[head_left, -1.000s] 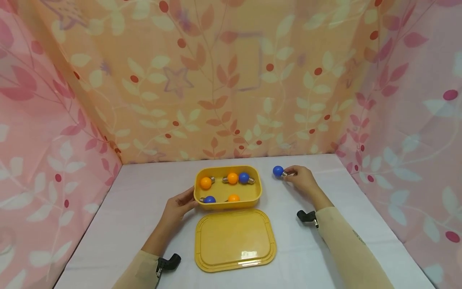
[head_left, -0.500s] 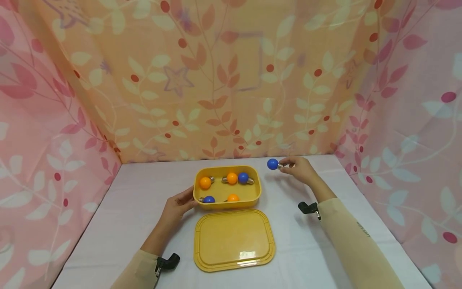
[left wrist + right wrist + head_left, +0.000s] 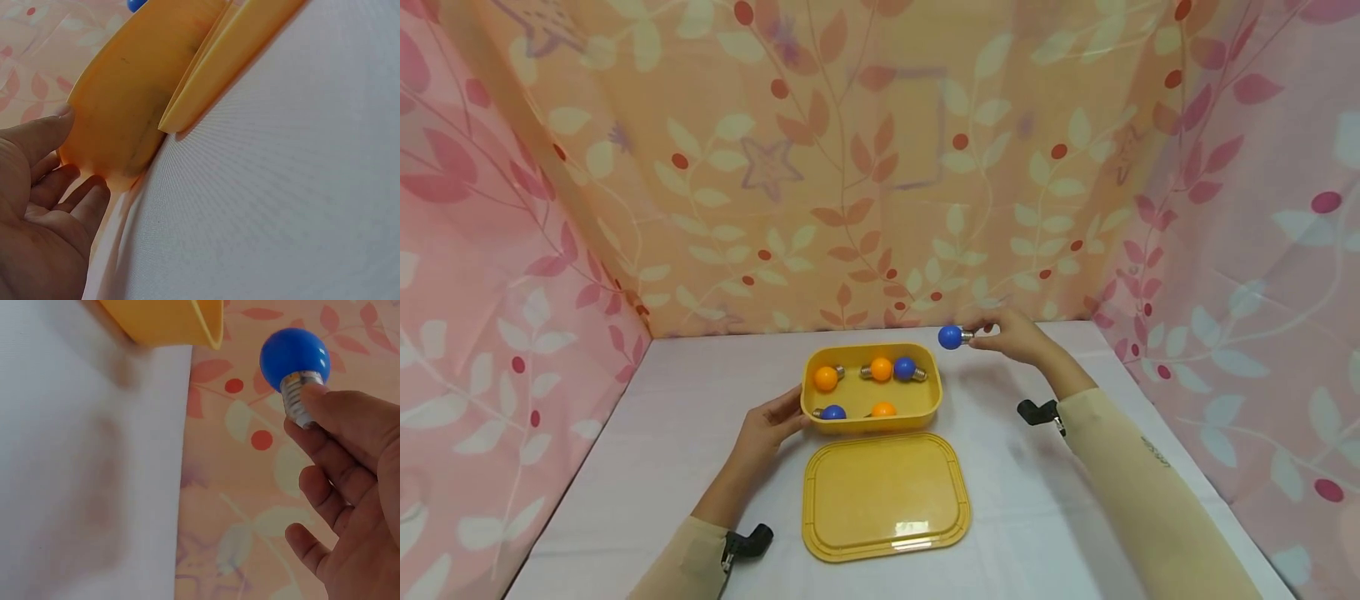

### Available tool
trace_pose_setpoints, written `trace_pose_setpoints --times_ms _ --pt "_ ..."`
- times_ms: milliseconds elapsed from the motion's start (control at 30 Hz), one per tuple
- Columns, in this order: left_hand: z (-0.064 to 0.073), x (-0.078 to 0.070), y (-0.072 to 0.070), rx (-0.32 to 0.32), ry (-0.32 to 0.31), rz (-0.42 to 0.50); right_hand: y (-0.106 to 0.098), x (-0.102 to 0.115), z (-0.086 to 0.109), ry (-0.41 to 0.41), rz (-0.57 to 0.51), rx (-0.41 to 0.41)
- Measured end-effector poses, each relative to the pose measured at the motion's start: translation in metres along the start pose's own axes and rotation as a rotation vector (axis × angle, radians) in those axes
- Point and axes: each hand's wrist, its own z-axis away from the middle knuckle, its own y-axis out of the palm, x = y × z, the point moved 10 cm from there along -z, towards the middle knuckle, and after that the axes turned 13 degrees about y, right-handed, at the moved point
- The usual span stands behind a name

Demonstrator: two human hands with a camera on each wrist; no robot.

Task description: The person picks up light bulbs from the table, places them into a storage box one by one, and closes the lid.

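Observation:
My right hand (image 3: 1017,337) pinches a blue light bulb (image 3: 950,337) by its metal screw base, between thumb and fingertips. The bulb is held above the table, right of the yellow box (image 3: 871,427), its blue globe pointing left. In the right wrist view the globe (image 3: 294,355) shows clear of the fingers. My left hand (image 3: 765,427) holds the left end of the box, thumb and fingertips against its outer wall (image 3: 119,106). Inside lie orange bulbs (image 3: 825,378) and blue bulbs (image 3: 905,368); the front wall partly hides two of them.
A flat yellow lid (image 3: 886,498) lies on the white tablecloth (image 3: 647,467), just in front of the box. Patterned cloth (image 3: 880,208) walls the table at the back and both sides. A small black camera (image 3: 1037,412) is worn at each wrist.
My right hand has lifted the blue bulb up off the table and carried it left toward the box. The left hand and the box have stayed in place.

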Motion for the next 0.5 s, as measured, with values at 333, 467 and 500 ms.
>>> trace_pose_setpoints --times_ms 333,467,500 --pt "-0.002 0.002 0.001 -0.001 0.011 0.010 0.007 0.039 -0.007 -0.065 0.034 0.155" --pt "-0.002 0.003 0.000 -0.002 -0.001 -0.001 0.011 0.051 -0.009 -0.060 0.067 0.191" --pt "-0.002 0.004 0.000 -0.001 -0.001 -0.004 0.011 0.054 -0.009 -0.063 0.073 0.198"
